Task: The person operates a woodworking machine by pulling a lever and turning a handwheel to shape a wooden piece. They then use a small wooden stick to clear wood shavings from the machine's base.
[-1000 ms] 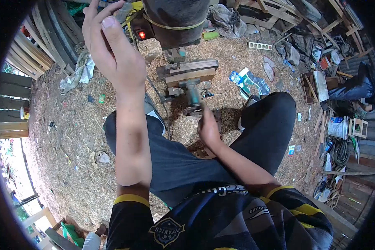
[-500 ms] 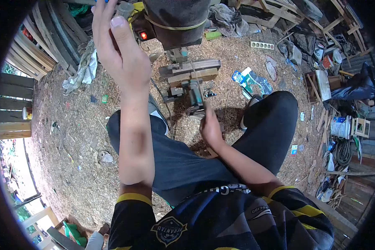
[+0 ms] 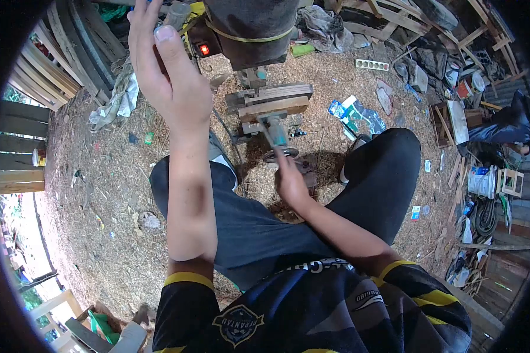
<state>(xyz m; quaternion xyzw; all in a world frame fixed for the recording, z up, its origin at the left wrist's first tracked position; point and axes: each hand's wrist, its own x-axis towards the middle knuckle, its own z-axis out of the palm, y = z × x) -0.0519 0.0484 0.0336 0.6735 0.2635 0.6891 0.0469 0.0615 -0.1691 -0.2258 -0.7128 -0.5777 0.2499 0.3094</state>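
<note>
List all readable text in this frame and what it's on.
"ERANTAU", first letter unclear: jersey crest.
"ROGRO", cut off at the fold: shoulder print.
Waistband lettering: partly hidden, not readable.
Blue packet on the sawdust: print too small to read.

My right hand (image 3: 290, 182) has dropped back from the teal spindle (image 3: 275, 132), uncovering the metal disc (image 3: 280, 154) below it. My left hand (image 3: 171, 76) has shifted slightly right, with the fingers reaching higher.
</note>
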